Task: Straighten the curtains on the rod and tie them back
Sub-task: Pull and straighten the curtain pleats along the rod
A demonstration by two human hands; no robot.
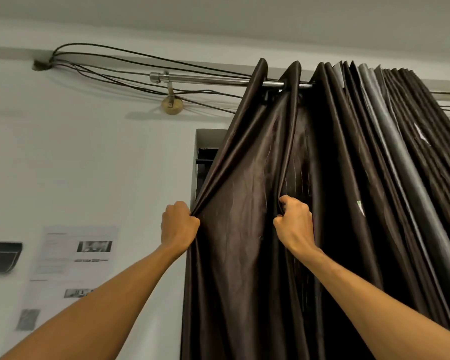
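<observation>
A dark brown curtain point(244, 229) hangs in folds from a chrome rod point(205, 79) high on the wall. My left hand point(178, 224) grips the curtain's left edge fold. My right hand point(294, 222) grips a fold a little further right, at about the same height. The cloth between my hands is spread flat. To the right the curtain is bunched in several tight pleats point(390, 126), with a grey lining showing among them. The rod's left end sits in a bracket point(170, 103). No tie-back is in view.
Black cables point(115, 63) run along the wall above and behind the rod. A window recess point(203, 157) shows just left of the curtain. Printed paper sheets point(81, 250) and a dark object point(0, 258) are on the white wall at lower left.
</observation>
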